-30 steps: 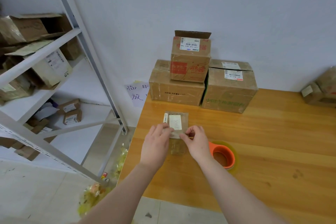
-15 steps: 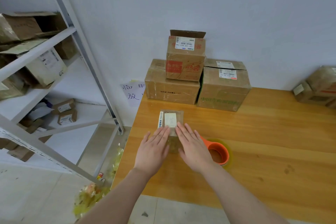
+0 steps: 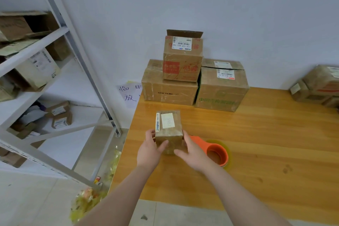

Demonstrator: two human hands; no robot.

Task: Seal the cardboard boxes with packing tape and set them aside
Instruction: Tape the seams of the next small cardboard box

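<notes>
The small box (image 3: 169,130) sits near the left edge of the bench (image 3: 266,143), between the left hand (image 3: 150,150) and the right hand (image 3: 194,154), with the tape dispenser (image 3: 216,152) just right of it. Behind it, by the wall, the left carton (image 3: 168,91) and the right carton (image 3: 222,93) stand side by side, with a third carton (image 3: 182,60) atop the left one. A shelf rack (image 3: 33,57) stands left of the bench.

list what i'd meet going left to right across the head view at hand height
metal shelf rack → left hand → small cardboard box → right hand → orange tape dispenser
</notes>
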